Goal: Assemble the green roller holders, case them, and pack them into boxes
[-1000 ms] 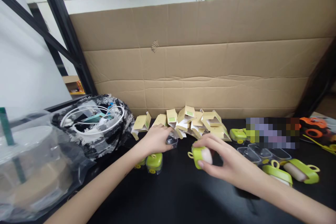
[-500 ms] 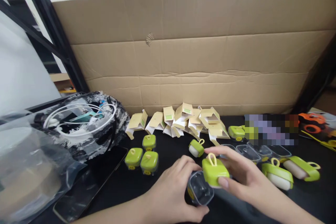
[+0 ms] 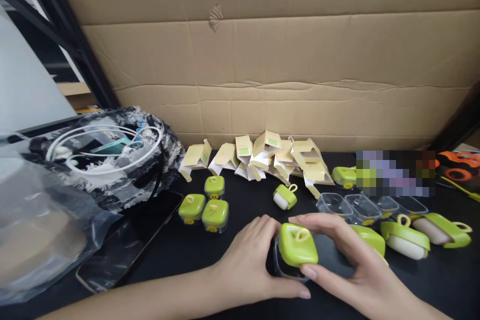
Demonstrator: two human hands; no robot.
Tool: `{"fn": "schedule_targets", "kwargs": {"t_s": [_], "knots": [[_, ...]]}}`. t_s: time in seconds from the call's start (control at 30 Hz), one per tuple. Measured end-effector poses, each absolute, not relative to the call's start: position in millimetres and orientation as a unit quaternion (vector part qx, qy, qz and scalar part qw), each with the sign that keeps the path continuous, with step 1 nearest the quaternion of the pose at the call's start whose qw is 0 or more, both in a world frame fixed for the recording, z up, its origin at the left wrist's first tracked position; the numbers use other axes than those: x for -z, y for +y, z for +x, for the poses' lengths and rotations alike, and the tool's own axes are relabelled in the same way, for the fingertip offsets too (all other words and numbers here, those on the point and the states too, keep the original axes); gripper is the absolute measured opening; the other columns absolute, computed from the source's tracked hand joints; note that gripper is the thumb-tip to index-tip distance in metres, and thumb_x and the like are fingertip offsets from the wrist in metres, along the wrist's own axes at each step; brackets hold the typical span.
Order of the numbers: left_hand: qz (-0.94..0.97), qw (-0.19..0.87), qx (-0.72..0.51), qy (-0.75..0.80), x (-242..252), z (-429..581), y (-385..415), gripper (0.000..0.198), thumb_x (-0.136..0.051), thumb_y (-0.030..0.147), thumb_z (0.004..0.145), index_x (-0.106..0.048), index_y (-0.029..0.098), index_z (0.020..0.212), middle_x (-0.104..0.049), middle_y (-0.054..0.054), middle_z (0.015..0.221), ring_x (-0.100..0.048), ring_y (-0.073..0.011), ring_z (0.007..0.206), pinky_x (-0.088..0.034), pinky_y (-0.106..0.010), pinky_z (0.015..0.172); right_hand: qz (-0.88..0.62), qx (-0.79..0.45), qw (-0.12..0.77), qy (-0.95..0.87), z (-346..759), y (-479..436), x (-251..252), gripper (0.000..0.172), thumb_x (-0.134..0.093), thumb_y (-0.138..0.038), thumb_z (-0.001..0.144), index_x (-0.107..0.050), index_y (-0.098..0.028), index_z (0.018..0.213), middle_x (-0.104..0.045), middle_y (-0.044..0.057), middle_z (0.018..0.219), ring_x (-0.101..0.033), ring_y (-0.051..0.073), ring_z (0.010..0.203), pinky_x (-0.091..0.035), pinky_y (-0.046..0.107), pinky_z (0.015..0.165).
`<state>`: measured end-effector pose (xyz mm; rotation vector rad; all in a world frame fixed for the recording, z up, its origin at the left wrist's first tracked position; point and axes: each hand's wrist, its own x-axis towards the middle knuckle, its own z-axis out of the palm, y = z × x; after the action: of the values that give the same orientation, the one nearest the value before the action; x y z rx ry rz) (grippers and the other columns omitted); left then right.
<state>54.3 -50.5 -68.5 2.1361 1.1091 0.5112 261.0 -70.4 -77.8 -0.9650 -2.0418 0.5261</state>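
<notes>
Both my hands close around one small box in front of me on the black table (image 3: 232, 250). My left hand (image 3: 249, 265) cups its clear plastic base (image 3: 281, 269) from the left. My right hand (image 3: 341, 260) grips the green lid (image 3: 297, 245) with a loop handle, which sits on the base. Three closed green-lidded boxes (image 3: 204, 205) stand in a cluster to the left. A single green lid piece with a white roller (image 3: 285, 196) lies further back.
Folded tan card sleeves (image 3: 262, 157) line the foot of a cardboard wall (image 3: 262, 60). Empty clear bases (image 3: 360, 206) and green roller pieces (image 3: 408, 237) lie at the right. A black-and-white bag with white cables (image 3: 108, 155), a clear plastic bag (image 3: 33, 220) and a dark tablet (image 3: 127, 240) fill the left.
My left hand picked up a clear base near the card sleeves and brought it close. My right hand carried a green lid over and set it onto the base.
</notes>
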Motion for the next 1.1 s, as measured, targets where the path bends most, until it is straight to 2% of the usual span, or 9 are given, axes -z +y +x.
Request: {"fn": "schedule_targets", "kwargs": {"t_s": [0.17, 0.27, 0.37, 0.57, 0.87, 1.1], "knots": [[0.821, 0.326, -0.195, 0.426, 70.9, 55.0, -50.2, 0.057, -0.083, 0.053, 0.057, -0.05, 0.022, 0.092, -0.054, 0.0, 0.089, -0.055, -0.0251, 0.086, -0.044, -0.039, 0.081, -0.381, -0.214, 0.391, -0.81, 255.5, -72.7, 76.0, 0.045, -0.068, -0.026, 0.083, -0.05, -0.034, 0.123, -0.067, 0.0, 0.115, -0.064, 0.02, 0.107, -0.055, 0.027, 0.09], [0.837, 0.29, -0.203, 0.417, 72.6, 55.5, -51.0, 0.052, -0.082, 0.041, 0.054, -0.046, 0.022, 0.087, -0.051, 0.001, 0.085, -0.054, -0.0233, 0.082, -0.044, -0.036, 0.078, -0.358, -0.218, 0.393, -0.819, 254.6, -71.4, 73.8, 0.043, -0.069, -0.024, 0.082, -0.053, -0.033, 0.12, -0.067, 0.002, 0.116, -0.065, 0.02, 0.107, -0.054, 0.027, 0.092], [0.859, 0.251, -0.212, 0.393, 74.2, 55.8, -52.5, 0.044, -0.073, 0.029, 0.054, -0.043, 0.022, 0.085, -0.05, -0.001, 0.084, -0.052, -0.0226, 0.08, -0.044, -0.034, 0.073, -0.342, -0.226, 0.398, -0.821, 255.2, -71.0, 73.2, 0.043, -0.069, -0.022, 0.082, -0.051, -0.035, 0.119, -0.065, 0.0, 0.118, -0.063, 0.018, 0.111, -0.052, 0.024, 0.094], [0.85, 0.264, -0.216, 0.401, 73.7, 56.5, -52.8, 0.039, -0.071, 0.032, 0.059, -0.045, 0.021, 0.087, -0.051, -0.001, 0.082, -0.053, -0.0216, 0.077, -0.043, -0.033, 0.071, -0.336, -0.244, 0.391, -0.822, 256.1, -73.4, 76.3, 0.043, -0.067, -0.02, 0.084, -0.049, -0.036, 0.119, -0.062, 0.001, 0.121, -0.061, 0.018, 0.113, -0.051, 0.025, 0.095], [0.847, 0.273, -0.203, 0.408, 73.3, 57.4, -52.6, 0.042, -0.072, 0.031, 0.056, -0.047, 0.02, 0.088, -0.052, -0.002, 0.083, -0.053, -0.0231, 0.079, -0.043, -0.034, 0.072, -0.332, -0.233, 0.395, -0.825, 256.2, -72.7, 75.6, 0.036, -0.067, -0.018, 0.081, -0.056, -0.032, 0.112, -0.063, 0.005, 0.118, -0.064, 0.02, 0.107, -0.053, 0.028, 0.09], [0.839, 0.289, -0.207, 0.411, 72.0, 57.6, -53.1, 0.041, -0.073, 0.028, 0.055, -0.044, 0.022, 0.084, -0.052, -0.001, 0.083, -0.053, -0.0234, 0.081, -0.044, -0.036, 0.078, -0.34, -0.209, 0.35, -0.847, 253.7, -72.4, 75.9, 0.031, -0.065, -0.019, 0.08, -0.056, -0.028, 0.108, -0.064, 0.007, 0.117, -0.061, 0.023, 0.112, -0.053, 0.033, 0.093]]}}
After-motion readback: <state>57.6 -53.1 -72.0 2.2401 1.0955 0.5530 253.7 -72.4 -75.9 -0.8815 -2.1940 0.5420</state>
